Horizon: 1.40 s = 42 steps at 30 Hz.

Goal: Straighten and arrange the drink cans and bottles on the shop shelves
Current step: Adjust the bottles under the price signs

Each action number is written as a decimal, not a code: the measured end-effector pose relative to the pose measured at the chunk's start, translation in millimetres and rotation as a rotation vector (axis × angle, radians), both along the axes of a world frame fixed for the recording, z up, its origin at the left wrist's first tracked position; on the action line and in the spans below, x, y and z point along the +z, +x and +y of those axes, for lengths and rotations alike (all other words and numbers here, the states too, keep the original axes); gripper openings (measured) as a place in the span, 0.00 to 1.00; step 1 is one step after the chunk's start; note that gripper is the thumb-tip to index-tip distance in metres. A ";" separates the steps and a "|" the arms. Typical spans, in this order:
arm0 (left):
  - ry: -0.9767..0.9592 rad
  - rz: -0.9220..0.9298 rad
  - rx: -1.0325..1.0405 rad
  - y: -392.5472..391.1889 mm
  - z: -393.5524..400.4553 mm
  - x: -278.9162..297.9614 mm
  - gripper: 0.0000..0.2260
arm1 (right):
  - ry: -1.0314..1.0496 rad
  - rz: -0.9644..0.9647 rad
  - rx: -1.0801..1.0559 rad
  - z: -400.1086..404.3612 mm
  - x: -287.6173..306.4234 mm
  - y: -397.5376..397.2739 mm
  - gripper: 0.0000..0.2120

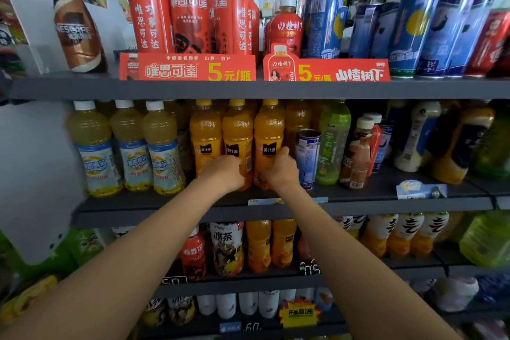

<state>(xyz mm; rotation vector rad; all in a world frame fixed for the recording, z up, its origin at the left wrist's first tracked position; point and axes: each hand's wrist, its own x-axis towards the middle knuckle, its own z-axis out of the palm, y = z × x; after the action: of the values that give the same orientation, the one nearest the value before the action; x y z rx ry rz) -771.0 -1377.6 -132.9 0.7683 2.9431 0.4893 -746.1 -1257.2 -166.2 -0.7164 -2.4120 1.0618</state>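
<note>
Both arms reach up to the middle shelf (358, 196), where three orange juice bottles stand in a front row. The left hand (225, 171) has its grip curled round the lower part of the middle orange bottle (237, 132), and the right hand (281, 168) has its grip wrapped on the right orange bottle (269, 130), thumb up against the label. The two bottles stand upright, touching each other, with the left orange bottle (205, 132) just beside them. Left of that stand three pale yellow bottles (129, 143) with white caps. Just right of the right hand stands a blue can (307, 157), then a green bottle (334, 141) and a brown coffee bottle (358, 152). On the shelf above are red bottles (190, 8) behind red price signs (187, 67) (each marked 5) and tall blue cans (414, 27) leaning at the right
</note>
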 end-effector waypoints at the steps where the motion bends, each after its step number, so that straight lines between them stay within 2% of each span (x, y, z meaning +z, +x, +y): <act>1: -0.014 0.067 0.035 3.6 -0.8 1.8 0.12 | -0.004 0.034 0.005 1.1 -2.3 3.8 0.21; 4: 0.113 0.209 -0.016 11.8 8.0 3.2 0.10 | 0.135 0.235 -0.020 8.3 -9.3 23.4 0.20; 6: 0.228 0.192 -0.147 17.8 22.0 5.2 0.14 | 0.279 0.351 -0.078 19.7 -8.3 36.0 0.21; 8: 0.308 0.149 -0.225 22.4 40.6 5.9 0.19 | 0.371 0.392 -0.124 37.3 -4.6 42.7 0.24; 10: 0.367 0.089 -0.229 26.2 59.0 5.9 0.23 | 0.394 0.333 -0.136 55.6 -1.3 47.1 0.28; 14: 0.370 0.036 -0.213 29.7 84.1 3.3 0.27 | 0.378 0.137 -0.076 76.6 -2.3 53.0 0.30; 18: 0.324 0.032 -0.168 24.7 93.5 -2.6 0.30 | 0.365 0.156 0.037 82.3 -4.2 49.8 0.32; 21: 0.314 0.011 -0.148 23.2 98.5 -8.4 0.31 | 0.373 0.153 0.063 78.0 -1.6 45.1 0.27; 25: 0.308 0.013 -0.193 28.1 97.6 -12.7 0.25 | 0.315 0.329 0.015 68.7 5.3 44.2 0.15; 29: 0.369 0.011 -0.238 35.9 84.6 -15.0 0.25 | 0.251 0.489 0.026 60.7 -2.6 57.0 0.12; 33: 0.460 0.045 -0.287 51.0 73.6 -9.2 0.26 | 0.211 0.657 0.065 46.6 -1.1 78.9 0.13; 37: 0.649 0.040 -0.365 74.9 72.8 6.7 0.18 | 0.244 0.886 0.027 32.3 26.6 103.2 0.13; 42: 0.792 0.058 -0.444 95.7 84.5 38.3 0.22 | 0.156 0.944 -0.001 37.5 68.4 131.5 0.25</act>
<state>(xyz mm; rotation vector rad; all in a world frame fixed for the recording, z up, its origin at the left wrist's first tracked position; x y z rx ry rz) -675.3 -1293.1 -94.5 1.4536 2.4332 1.6165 -614.5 -1219.7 -97.9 -0.0936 -1.6350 0.9058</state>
